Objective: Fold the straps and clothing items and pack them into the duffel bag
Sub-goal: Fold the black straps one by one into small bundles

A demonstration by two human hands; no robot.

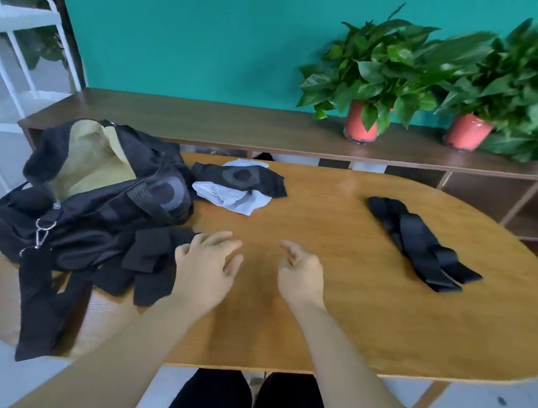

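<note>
A black duffel bag [96,193] lies open on the left of the oval wooden table [333,299], its yellow lining showing. Black straps [149,256] spill from its front over the table edge. A white garment [231,195] with a black mesh piece [240,177] on top lies behind, right of the bag. Another bundle of black straps [420,246] lies at the table's right. My left hand [207,264] hovers beside the straps near the bag, fingers relaxed, holding nothing. My right hand [300,277] hovers over bare table, fingers loosely curled, empty.
A long dark wooden shelf unit [237,126] runs behind the table with two potted plants in red pots [362,123] [468,131]. A white metal rack [14,40] stands at the far left. My legs in dark trousers show under the table's near edge.
</note>
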